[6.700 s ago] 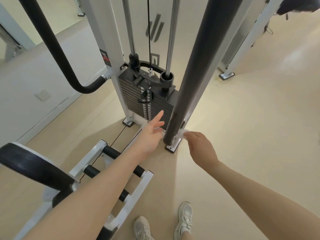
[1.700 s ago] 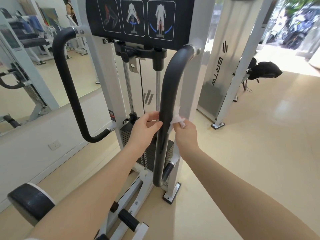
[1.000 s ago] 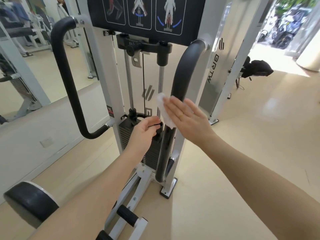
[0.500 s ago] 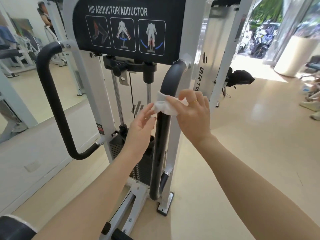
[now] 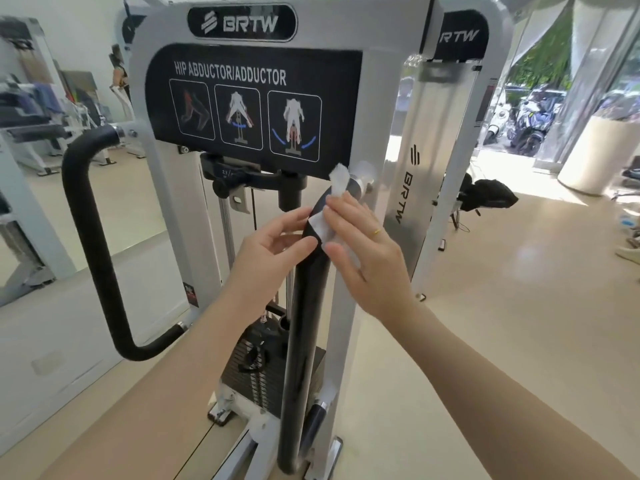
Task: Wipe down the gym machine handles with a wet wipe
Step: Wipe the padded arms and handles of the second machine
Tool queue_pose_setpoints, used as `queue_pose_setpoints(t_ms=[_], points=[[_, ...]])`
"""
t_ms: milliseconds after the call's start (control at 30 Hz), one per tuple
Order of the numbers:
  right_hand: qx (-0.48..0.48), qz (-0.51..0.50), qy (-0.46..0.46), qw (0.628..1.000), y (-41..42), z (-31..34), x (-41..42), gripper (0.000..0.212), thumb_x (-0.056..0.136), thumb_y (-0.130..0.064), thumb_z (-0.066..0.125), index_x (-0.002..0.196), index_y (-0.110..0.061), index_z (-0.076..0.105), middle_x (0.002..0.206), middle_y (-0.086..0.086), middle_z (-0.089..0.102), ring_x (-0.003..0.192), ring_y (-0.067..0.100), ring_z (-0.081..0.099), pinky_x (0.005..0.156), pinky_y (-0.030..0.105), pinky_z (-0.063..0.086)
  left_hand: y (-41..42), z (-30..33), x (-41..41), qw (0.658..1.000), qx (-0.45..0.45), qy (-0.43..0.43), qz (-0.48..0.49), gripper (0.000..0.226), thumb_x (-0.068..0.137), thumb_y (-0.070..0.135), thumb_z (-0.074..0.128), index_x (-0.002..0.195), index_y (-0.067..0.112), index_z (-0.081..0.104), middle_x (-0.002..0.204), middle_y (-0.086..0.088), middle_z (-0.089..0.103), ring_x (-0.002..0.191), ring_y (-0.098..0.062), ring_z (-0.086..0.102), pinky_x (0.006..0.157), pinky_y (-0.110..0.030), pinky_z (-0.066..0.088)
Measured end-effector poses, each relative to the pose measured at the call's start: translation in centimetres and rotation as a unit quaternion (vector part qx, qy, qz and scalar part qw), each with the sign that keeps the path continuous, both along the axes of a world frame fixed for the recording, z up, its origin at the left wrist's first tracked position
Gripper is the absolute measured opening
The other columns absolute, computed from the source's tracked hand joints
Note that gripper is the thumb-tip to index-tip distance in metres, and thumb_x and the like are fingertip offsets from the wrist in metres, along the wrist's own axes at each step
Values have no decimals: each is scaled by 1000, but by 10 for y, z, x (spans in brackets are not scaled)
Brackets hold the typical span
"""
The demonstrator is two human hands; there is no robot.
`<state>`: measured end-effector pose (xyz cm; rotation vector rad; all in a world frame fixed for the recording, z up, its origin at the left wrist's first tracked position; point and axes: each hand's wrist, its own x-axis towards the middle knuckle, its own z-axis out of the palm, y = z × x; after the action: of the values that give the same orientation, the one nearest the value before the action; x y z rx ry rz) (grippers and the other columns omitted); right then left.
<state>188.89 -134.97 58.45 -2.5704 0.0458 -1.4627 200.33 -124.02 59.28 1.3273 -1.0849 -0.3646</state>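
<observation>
Bright daylight floods in from the glass front [image 5: 588, 81] at 2 o'clock, blowing out and glaring off the floor [image 5: 519, 271]. Wide-angle bowing at the edges; soft blur at 9 o'clock.

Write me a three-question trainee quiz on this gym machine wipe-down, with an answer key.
1. True or false: the wet wipe is pressed against the left-side handle.
2. Which hand presses the wipe on the padded bar?
A. left hand
B. right hand
C. neither
3. Fill in: the label on the black panel reads HIP ____/ADDUCTOR.

Key
1. False. It lies on the right-side handle, near its upper bend.
2. B. The right hand's straight fingers hold the wipe flat on the bar; the left hand's fingertips touch the bar beside it.
3. ABDUCTOR.
</observation>
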Motion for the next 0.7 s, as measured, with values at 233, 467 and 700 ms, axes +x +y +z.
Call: queue_pose_setpoints(t_ms=[233, 467, 700], points=[[67, -42, -28, 996, -31, 35, 21, 30, 93, -12, 40, 99, -1, 67, 104, 7, 70, 112, 22, 60, 111, 36, 29, -3, 5, 8, 999, 30, 12, -25, 39, 86, 8, 60, 122, 24, 58, 102, 17, 70, 96, -3, 66, 80, -14, 51], [-75, 56, 131, 987, -31, 40, 17, 30, 94, -14, 42, 105, -4, 68, 109, 8, 68, 113, 21, 57, 114, 35, 17, -1, 6, 13, 998, 36, 15, -56, 37, 84, 3, 61, 112, 26, 63, 99, 8, 73, 95, -9, 67, 87, -21, 51], [-52, 22, 65, 996, -20, 29, 22, 26, 88, -27, 52, 89, -11, 72, 101, 1, 71, 117, 24, 55, 111, 47, 24, 1, 8, 12, 997, 44, 14, -66, 24, 81, 15, 65, 102, 26, 67, 91, 7, 74, 90, -7, 68, 79, -18, 50]])
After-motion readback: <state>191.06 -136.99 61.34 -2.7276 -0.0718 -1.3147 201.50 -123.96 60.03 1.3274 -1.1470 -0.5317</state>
